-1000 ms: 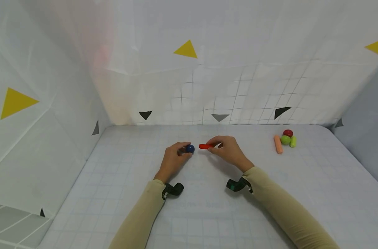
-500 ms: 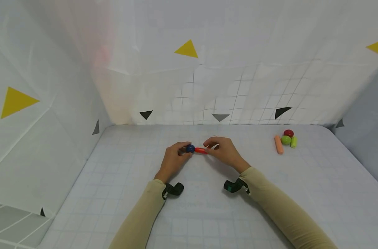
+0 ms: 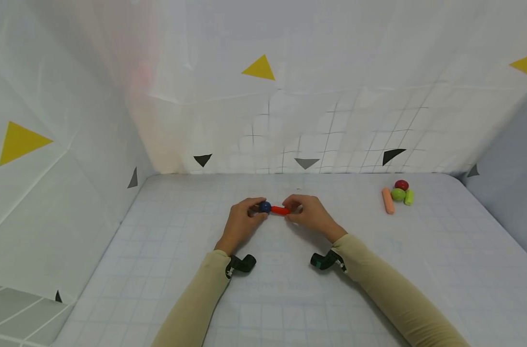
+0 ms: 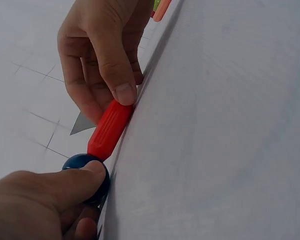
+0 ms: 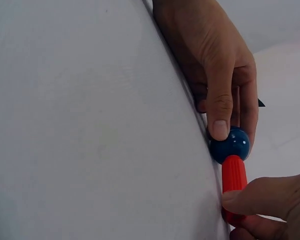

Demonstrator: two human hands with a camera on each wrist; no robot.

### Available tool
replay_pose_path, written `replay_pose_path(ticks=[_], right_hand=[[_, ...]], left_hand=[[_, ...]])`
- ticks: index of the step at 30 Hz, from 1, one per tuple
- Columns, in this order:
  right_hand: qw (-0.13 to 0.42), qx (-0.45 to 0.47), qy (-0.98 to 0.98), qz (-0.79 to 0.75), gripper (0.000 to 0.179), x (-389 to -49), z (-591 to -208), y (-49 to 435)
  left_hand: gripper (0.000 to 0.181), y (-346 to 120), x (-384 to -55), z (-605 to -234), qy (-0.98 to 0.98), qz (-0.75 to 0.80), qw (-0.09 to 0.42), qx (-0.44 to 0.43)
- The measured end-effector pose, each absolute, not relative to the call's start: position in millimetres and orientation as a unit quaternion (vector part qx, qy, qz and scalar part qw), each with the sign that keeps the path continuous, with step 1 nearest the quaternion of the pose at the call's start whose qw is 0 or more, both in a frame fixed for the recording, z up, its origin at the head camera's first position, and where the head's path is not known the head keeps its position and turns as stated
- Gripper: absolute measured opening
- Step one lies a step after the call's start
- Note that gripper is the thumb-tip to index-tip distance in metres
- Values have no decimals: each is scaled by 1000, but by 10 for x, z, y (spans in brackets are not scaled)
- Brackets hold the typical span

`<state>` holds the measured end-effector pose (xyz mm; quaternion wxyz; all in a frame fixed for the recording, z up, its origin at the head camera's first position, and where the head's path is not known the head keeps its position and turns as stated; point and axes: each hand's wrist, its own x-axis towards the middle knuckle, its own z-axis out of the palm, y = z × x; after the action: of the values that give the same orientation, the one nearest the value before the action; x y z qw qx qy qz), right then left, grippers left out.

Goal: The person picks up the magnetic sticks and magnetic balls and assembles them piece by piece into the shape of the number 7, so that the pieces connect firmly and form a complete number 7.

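A glossy dark blue ball (image 3: 265, 207) sits on the white table, and my left hand (image 3: 241, 222) pinches it between thumb and fingers. Against its right side lies a short red ridged stick (image 3: 280, 210), end on to the ball. My right hand (image 3: 309, 212) pinches the stick's far end with thumb and forefinger. In the left wrist view the grooves along the red stick (image 4: 110, 131) show, and its tapered end meets the blue ball (image 4: 80, 161). From the right wrist, the left thumb is seen pressed on the blue ball (image 5: 231, 146), the red stick (image 5: 234, 175) directly below it.
At the back right of the table (image 3: 419, 270) lie an orange stick (image 3: 388, 201), a red ball (image 3: 401, 185), a green ball (image 3: 398, 194) and a short yellow-green stick (image 3: 409, 197), close together. White walls (image 3: 324, 130) with triangles stand behind and at both sides.
My right hand has moved left and slightly down, bringing the red stick from a gap up against the blue ball. The left hand has kept its hold on the ball in place.
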<state>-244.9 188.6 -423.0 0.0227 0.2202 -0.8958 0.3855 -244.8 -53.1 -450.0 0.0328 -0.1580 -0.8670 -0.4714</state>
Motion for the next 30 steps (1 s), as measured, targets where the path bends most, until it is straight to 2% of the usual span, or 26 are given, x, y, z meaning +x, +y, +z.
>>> replay_pose_path(ticks=[9, 30], right_hand=[[52, 211, -896, 388, 24, -2450, -4235, 1912], [49, 196, -892, 405, 21, -2406, -4153, 2039]], left_hand=[[47, -528, -2463, -4519, -868, -464, 35, -173], [42, -527, -2442, -4476, -867, -467, 34, -171]])
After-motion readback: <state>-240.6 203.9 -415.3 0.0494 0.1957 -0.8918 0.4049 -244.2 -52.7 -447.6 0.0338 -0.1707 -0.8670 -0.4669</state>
